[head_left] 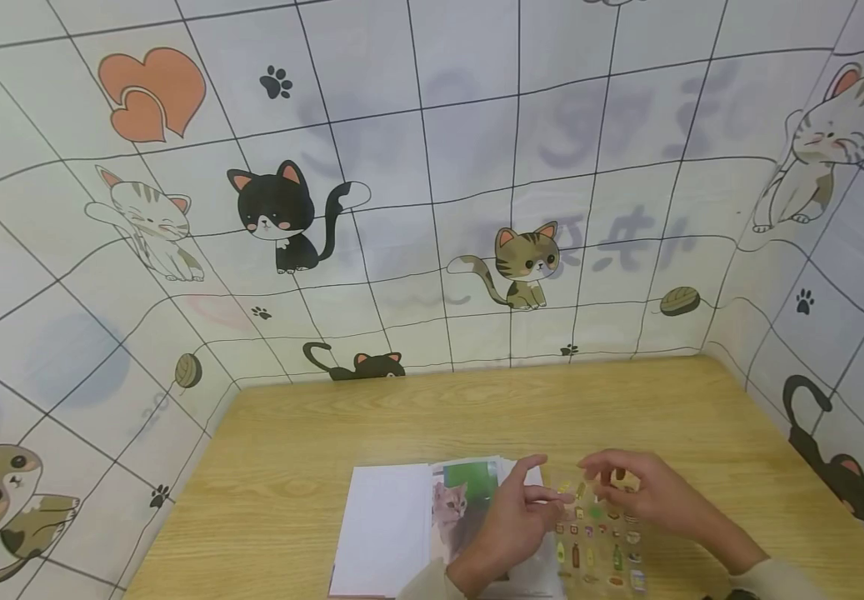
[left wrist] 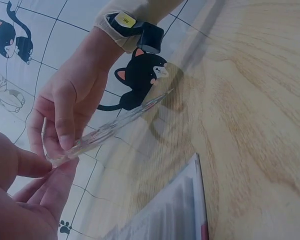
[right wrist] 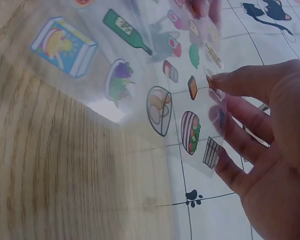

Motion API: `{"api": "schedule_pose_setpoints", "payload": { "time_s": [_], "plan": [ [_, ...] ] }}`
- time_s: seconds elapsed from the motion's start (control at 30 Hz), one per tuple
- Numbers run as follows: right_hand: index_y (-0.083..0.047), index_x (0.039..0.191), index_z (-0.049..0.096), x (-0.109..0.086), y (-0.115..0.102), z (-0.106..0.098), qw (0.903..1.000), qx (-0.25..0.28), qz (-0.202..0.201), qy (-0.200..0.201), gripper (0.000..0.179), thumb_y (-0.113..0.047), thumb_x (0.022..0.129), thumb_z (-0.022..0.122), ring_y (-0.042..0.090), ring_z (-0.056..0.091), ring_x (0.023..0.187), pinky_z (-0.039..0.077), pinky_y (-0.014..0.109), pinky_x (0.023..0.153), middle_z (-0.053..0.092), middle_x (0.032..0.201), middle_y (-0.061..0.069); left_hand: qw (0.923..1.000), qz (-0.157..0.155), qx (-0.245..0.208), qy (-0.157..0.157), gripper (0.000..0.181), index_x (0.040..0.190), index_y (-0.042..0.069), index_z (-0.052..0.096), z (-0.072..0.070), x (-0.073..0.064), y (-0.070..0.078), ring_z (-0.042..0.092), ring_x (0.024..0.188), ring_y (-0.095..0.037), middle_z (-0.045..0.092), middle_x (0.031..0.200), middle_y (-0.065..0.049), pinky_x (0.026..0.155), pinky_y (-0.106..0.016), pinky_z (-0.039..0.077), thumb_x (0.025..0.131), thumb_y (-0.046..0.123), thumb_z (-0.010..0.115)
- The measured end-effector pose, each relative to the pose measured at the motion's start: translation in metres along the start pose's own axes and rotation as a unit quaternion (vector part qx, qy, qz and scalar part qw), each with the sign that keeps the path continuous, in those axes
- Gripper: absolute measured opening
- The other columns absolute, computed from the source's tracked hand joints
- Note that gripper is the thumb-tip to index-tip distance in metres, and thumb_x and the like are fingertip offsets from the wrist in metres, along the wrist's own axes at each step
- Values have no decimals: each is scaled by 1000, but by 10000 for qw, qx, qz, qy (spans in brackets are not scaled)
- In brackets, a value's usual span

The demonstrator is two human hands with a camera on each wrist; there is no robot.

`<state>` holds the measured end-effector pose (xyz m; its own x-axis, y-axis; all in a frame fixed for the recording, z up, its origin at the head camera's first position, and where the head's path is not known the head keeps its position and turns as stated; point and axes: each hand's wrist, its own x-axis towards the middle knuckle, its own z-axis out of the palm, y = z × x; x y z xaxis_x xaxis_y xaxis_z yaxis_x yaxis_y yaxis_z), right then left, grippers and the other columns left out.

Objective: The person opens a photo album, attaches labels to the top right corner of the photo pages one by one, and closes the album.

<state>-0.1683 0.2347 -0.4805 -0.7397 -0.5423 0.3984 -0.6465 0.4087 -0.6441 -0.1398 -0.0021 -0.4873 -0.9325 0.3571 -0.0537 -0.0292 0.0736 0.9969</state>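
A clear sticker sheet with small food and bottle pictures is held up off the table, right of an open album. My left hand pinches its edge between thumb and fingers; in the left wrist view the left hand meets the sheet at its near corner. My right hand grips the sheet's far edge, and the right wrist view shows the right thumb on one face of the sheet with the fingers behind. The album lies partly under my left forearm.
A kitten photo fills the album's right page, partly covered by my left hand. The wooden table is bordered by cloth walls printed with cats and grid lines. A dark wrist device sits on the right wrist.
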Motion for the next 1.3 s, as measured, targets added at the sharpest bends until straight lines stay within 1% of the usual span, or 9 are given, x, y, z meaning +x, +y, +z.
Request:
{"api": "schedule_pose_setpoints", "payload": {
  "time_s": [0.13,0.27,0.43,0.63,0.7,0.87,1.0,1.17,1.3],
  "plan": [
    [-24,118,66,1,-4,5,9966,-641,-334,400,51,2,76,80,5,59,91,54,28,72,67,106,-10,10000,-32,-76,-17,59,147,16,39,1,0,-1,70,83,-9,75,103,-3,63,-22,49,93,8,63],
    [-25,115,68,3,-8,9,9915,-933,-571,702,56,4,70,84,4,59,98,54,25,77,66,107,-12,9999,9,-103,-89,60,147,16,39,1,0,-2,70,83,-9,75,105,-3,62,-21,49,93,5,62],
    [-21,113,69,5,-10,12,9915,-675,-824,745,53,7,69,83,8,60,91,54,26,73,67,102,-7,9997,-12,-163,-196,60,147,16,38,0,-2,-2,72,83,-12,74,107,-3,57,-20,44,92,4,60],
    [-20,114,68,7,-10,19,9895,-238,-1252,687,55,11,70,81,11,59,83,51,24,67,68,96,-5,9992,-85,-315,-221,62,146,16,39,1,-2,0,73,83,-16,73,106,-3,67,-22,51,90,1,59],
    [-20,113,68,7,-12,21,9898,-241,-1232,677,53,10,72,81,11,59,82,50,24,67,68,95,-6,9992,-75,-322,-217,63,146,17,40,1,-2,-1,73,81,-17,72,105,-2,70,-22,53,89,-1,59],
    [-21,113,67,7,-11,24,9906,-265,-1157,679,53,10,72,80,10,58,81,51,24,67,67,95,-7,9990,-56,-351,-280,63,145,18,42,1,-2,-1,73,81,-14,71,103,0,69,-22,53,88,-3,58],
    [-22,112,67,6,-10,24,9916,-244,-1078,668,52,8,72,81,7,57,80,50,23,67,66,93,-9,9994,7,-190,-293,61,143,20,44,1,-3,-1,71,82,-9,72,100,1,66,-20,52,89,-3,58],
    [-23,112,67,5,-12,24,9946,-149,-866,558,46,3,76,80,5,57,79,50,25,64,66,92,-11,9995,79,16,-299,57,142,20,45,1,-3,-1,71,87,-14,73,99,1,68,-19,52,91,1,60],
    [-25,112,67,4,-12,23,9965,-33,-708,451,46,3,77,79,5,57,80,50,27,64,66,91,-12,9995,106,109,-276,55,142,20,45,1,-2,-1,72,85,-17,74,98,1,69,-20,53,92,3,62]
  ]
}}
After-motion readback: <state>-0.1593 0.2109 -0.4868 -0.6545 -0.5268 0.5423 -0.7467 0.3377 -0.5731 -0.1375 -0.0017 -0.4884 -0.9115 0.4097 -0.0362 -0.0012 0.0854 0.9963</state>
